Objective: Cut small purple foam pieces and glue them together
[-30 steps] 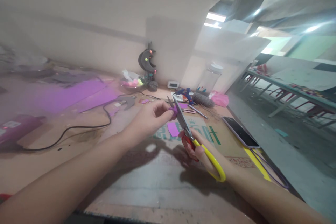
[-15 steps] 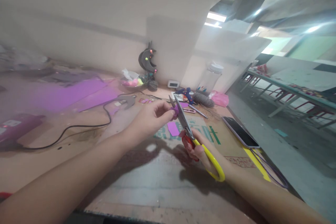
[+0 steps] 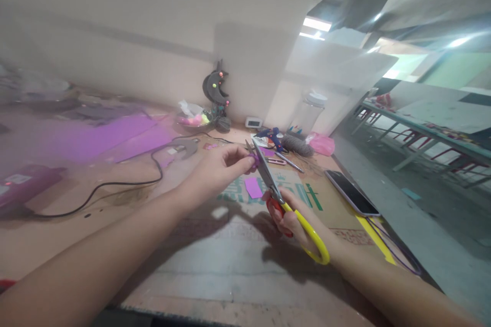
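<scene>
The right hand (image 3: 295, 222) is gripping the long steel scissors with one red and one yellow plastic loop (image 3: 286, 204), fingers curled shut through the handles; compared with half a second ago the hand is sitting a touch lower and the blades are pointing slightly further left. The blades are standing narrowly apart around the small purple foam scrap (image 3: 255, 161), which the left hand (image 3: 218, 168) is pinching between thumb and fingertips just above the table; that thumb is now stretching flatter over the scrap than before. The scrap's outline is blurred, possibly rounded.

Just beyond the hands, a flat purple foam rectangle (image 3: 253, 187) is lying on the matte brown cardboard sheet with green printed characters (image 3: 318, 199). To the right, a glossy dark slab-shaped phone (image 3: 351, 193) is resting near the cardboard's edge. A thin black cable (image 3: 115, 186) is curving across the worn wooden table (image 3: 57, 235) on the left. Further back, a blue glue gun (image 3: 272, 136) and a dark crescent-shaped ornament dotted with coloured beads (image 3: 215, 88) are standing by the pale wall.
</scene>
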Tool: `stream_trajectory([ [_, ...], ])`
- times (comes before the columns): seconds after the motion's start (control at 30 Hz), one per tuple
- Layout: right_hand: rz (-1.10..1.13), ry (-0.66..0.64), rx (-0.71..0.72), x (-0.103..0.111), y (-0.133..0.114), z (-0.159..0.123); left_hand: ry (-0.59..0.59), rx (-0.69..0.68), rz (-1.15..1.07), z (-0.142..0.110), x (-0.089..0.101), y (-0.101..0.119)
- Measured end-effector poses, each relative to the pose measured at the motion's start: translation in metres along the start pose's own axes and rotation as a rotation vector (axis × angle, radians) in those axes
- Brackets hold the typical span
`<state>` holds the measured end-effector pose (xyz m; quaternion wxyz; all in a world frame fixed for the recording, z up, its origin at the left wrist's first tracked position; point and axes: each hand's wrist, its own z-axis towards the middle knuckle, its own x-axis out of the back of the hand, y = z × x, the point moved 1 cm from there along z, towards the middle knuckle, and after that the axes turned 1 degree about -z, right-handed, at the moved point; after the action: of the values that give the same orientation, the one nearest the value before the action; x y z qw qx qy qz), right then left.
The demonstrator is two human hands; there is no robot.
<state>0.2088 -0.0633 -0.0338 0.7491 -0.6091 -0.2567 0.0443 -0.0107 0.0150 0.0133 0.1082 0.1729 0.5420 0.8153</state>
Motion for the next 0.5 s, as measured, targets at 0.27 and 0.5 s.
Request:
stream_trajectory([
  [0.27,0.034,0.003,-0.028,-0.001,-0.006,0.001,0.019,0.044,0.068,0.0,0.002,0.009],
  [0.5,0.026,0.038,-0.028,-0.001,-0.002,0.001,-0.044,0.031,-0.01,0.002,0.001,-0.006],
])
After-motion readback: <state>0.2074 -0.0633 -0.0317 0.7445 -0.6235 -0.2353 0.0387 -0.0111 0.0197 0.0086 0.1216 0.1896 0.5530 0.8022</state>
